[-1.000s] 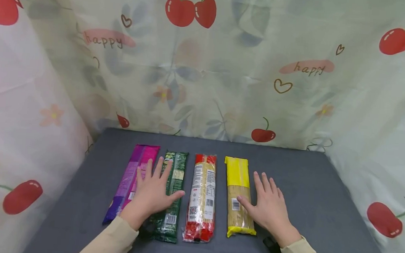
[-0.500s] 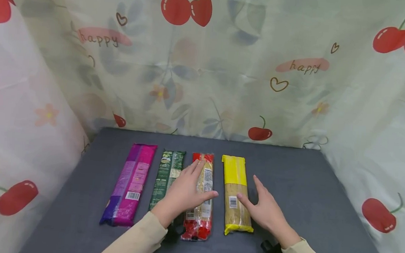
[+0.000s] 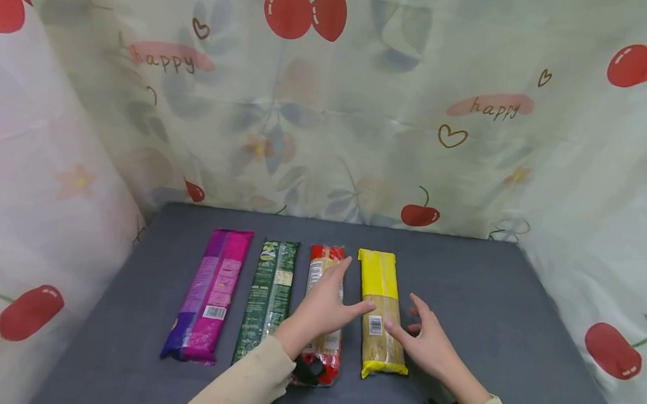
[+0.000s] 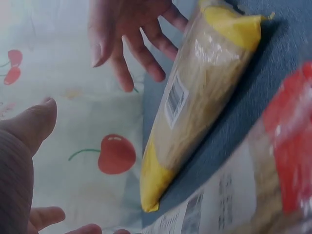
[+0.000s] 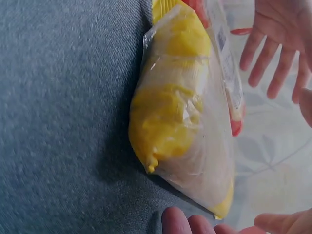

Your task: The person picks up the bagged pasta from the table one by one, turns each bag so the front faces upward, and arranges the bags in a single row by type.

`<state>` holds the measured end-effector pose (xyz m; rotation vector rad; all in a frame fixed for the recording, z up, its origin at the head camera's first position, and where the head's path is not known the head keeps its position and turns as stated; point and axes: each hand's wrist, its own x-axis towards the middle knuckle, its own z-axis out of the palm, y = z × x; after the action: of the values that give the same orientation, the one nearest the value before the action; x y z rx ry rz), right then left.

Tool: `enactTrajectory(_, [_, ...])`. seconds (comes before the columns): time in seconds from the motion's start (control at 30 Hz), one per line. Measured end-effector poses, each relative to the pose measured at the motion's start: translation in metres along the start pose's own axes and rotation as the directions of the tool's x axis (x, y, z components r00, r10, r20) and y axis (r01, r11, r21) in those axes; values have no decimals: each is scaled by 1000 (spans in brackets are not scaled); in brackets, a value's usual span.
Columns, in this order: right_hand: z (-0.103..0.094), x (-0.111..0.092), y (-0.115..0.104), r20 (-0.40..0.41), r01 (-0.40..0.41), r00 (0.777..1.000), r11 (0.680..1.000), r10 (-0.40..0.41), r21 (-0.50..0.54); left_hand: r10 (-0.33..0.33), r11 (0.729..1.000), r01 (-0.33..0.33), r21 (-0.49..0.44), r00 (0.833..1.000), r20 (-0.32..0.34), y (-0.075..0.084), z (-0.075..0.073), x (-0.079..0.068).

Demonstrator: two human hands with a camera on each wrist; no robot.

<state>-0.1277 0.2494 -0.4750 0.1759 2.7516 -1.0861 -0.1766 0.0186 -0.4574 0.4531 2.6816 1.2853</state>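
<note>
Cherry-print cloth (image 3: 349, 136) backs and flanks a dark grey table (image 3: 482, 308). Four packets lie side by side: purple packet (image 3: 208, 300), green packet (image 3: 272, 291), red packet (image 3: 315, 275), yellow packet (image 3: 377, 278), the last rightmost, between both hands. Left hand (image 3: 323, 309), over the green packet one second ago, is now above the red one, thumb spread from fingers and pointing toward the yellow packet; nothing held. Right hand (image 3: 428, 342) stays just right of the yellow packet, thumb and fingers apart, now turned more edge-on than before; wrist views show a gap to the packet. Packet order unchanged.
</note>
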Motion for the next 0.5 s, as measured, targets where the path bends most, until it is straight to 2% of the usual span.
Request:
enactTrajectory(0.17, [0,-4,3,36,-24,999,999,22,47,-30,999,30,-42,1000,5,5,9,7])
enactTrajectory(0.27, [2,-5,5,53,-39,998,997,35,69,-64,992,66,-110,998,24,6,13,13])
enactTrajectory(0.5, [8,-7,7,64,-41,997,993,34,114,-118,936,140,-324,989,84,7,23,26])
